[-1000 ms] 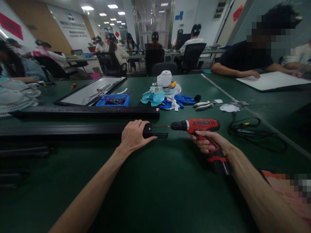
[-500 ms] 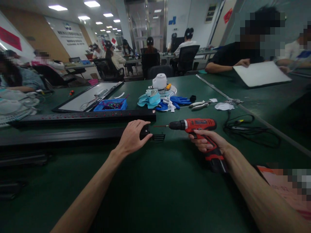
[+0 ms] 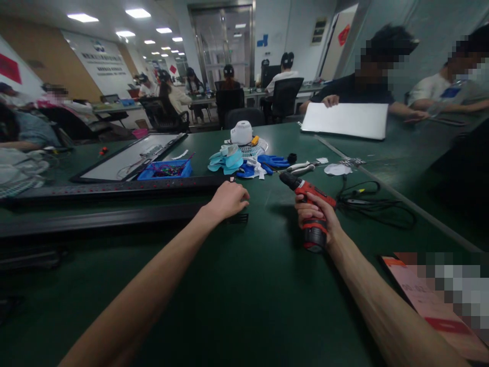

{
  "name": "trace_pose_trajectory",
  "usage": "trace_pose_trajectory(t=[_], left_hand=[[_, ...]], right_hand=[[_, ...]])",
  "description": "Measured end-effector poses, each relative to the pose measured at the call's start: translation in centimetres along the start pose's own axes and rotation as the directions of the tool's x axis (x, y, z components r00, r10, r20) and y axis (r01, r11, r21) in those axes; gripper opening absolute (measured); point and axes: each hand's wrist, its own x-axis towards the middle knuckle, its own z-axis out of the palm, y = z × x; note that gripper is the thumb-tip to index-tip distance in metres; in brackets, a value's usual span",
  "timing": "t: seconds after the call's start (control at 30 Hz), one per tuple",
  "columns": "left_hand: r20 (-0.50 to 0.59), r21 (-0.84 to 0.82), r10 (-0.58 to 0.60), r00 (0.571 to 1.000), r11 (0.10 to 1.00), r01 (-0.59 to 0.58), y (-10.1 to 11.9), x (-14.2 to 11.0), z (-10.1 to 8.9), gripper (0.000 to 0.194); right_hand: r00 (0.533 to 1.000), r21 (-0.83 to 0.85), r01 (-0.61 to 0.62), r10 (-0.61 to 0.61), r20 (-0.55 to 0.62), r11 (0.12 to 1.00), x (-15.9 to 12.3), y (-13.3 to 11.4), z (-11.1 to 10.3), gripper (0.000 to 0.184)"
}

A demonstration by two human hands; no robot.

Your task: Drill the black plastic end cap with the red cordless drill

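My right hand (image 3: 317, 214) is wrapped round the handle of a red and black cordless drill (image 3: 301, 186), which is tilted with its chuck pointing up and to the left. Fingers curled, my left hand (image 3: 231, 199) hovers at or just above the right end of a long black bar (image 3: 153, 217); what is in its fingers, if anything, is hidden. A slotted black end piece (image 3: 240, 218) shows under my wrist. Beyond lies a second black bar (image 3: 110, 189) with red dots.
Behind the bars are a blue tray (image 3: 164, 176) of wires, blue gloves (image 3: 273, 163), pliers (image 3: 301, 168), and a white fan part (image 3: 242, 133). A black cable (image 3: 382, 209) lies on the right. Across the table, a person holds a white panel (image 3: 344, 121).
The drill has swung from level to tilted, and its bit has come away from the bar's end. My left hand has released the bar's end and curled its fingers. The person's panel has shifted left.
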Motion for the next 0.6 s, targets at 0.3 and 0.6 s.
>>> trace_pose_trajectory(t=[0.3,0.6], left_hand=[[0.077,-0.040,-0.081,0.994,0.996,0.084,0.7,2.4,1.8,0.016],[-0.399,-0.328,-0.165,0.902,0.944,0.028,-2.7,-3.7,-3.0,0.019]], right_hand=[[0.999,-0.054,-0.012,0.010,-0.043,0.998,0.1,0.5,0.8,0.006],[0.995,-0.123,-0.081,0.074,-0.059,0.989,-0.1,0.3,0.8,0.030]])
